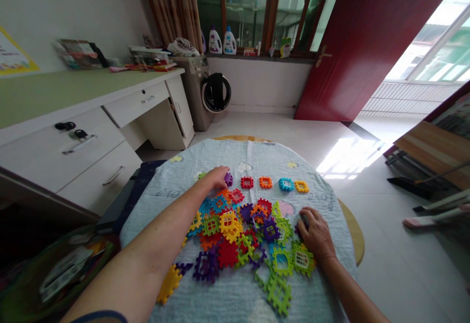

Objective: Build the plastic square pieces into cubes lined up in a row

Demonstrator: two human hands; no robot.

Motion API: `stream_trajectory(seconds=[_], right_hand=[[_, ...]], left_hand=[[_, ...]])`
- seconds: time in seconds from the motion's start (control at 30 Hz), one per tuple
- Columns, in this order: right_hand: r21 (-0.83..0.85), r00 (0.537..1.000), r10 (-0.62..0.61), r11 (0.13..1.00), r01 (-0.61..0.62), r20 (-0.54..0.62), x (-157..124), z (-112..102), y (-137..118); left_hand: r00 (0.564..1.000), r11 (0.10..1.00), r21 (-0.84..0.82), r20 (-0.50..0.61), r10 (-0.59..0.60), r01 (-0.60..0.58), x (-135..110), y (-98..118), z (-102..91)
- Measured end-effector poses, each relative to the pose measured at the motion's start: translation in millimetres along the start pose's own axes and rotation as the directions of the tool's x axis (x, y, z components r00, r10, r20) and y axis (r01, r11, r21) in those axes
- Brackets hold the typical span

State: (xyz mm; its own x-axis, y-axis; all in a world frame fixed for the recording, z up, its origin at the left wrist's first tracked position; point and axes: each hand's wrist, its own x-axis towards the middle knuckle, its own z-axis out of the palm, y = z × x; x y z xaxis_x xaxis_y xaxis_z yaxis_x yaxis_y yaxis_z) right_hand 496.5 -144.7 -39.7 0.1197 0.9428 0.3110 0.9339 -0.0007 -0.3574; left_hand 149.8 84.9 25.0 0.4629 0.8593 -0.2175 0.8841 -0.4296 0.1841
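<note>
My left hand (218,177) reaches over the far side of the pile, its fingers closed on a purple square building block (228,179). To its right, a row on the cloth holds a red block (247,182), an orange block (266,182), a blue block (286,184) and a yellow block (301,186). A green block (201,175) shows partly behind my left hand. My right hand (315,231) rests at the pile's right edge, thumb and fingers apart, beside a mostly covered purple piece (297,231). Notched, window-like pieces in several colours make up the pile (235,230).
A pale blue cloth (253,154) covers the round table. Left stands a white desk (147,85) with drawers, then a washing machine (194,88) with its door open. Detergent bottles (229,43) line the windowsill. A red door (352,39) stands right; someone's foot (414,223) shows on the floor.
</note>
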Motion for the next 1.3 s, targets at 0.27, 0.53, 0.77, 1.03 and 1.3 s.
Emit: stream_trajectory(seconds=[0.27,0.53,0.77,1.03,1.3], right_hand=[[0.012,1.0,0.005,1.0,-0.005,0.002,1,0,1],[0.019,1.0,0.013,1.0,-0.013,0.001,1,-1,0],[0.021,1.0,0.012,1.0,-0.013,0.011,2,-1,0],[0.019,1.0,0.006,1.0,-0.006,-0.001,2,-2,-1],[0.039,1.0,0.007,0.999,-0.006,-0.019,2,-4,-4]], left_hand=[[0.964,0.993,-0.06,-0.251,0.087,-0.106,-68,8,-15.0],[0.916,0.96,-0.161,-0.368,0.159,-0.231,-177,30,50.0],[0.89,0.943,-0.185,-0.42,0.179,-0.277,-184,93,73.6],[0.876,0.963,-0.156,-0.465,0.126,-0.221,-180,127,74.2],[0.91,0.987,-0.066,-0.4,0.11,-0.148,-151,194,61.6]])
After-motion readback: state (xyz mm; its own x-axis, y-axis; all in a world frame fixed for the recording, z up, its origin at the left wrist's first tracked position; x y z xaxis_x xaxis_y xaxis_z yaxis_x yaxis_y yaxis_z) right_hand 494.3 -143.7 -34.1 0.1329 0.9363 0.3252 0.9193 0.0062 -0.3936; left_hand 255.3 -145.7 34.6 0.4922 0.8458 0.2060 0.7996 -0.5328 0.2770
